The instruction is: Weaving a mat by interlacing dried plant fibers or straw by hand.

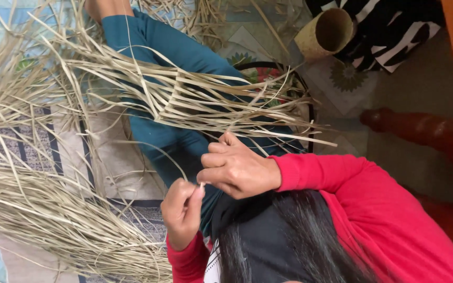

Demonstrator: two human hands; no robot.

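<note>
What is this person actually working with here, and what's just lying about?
In use: left hand and right hand, both pinching a thin dry strip; half-woven piece across the legs.
Lying about: heap of loose strips, rolled tube, striped cloth, wooden leg.

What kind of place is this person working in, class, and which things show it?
Probably a home floor used for hand weaving: heaps of dried straw strips, patterned floor mats, and a rolled woven mat.

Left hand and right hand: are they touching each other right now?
Cannot tell. In the head view the left hand pinches a pale strip end right beside the right hand; no clear gap or contact shows between them.
</note>
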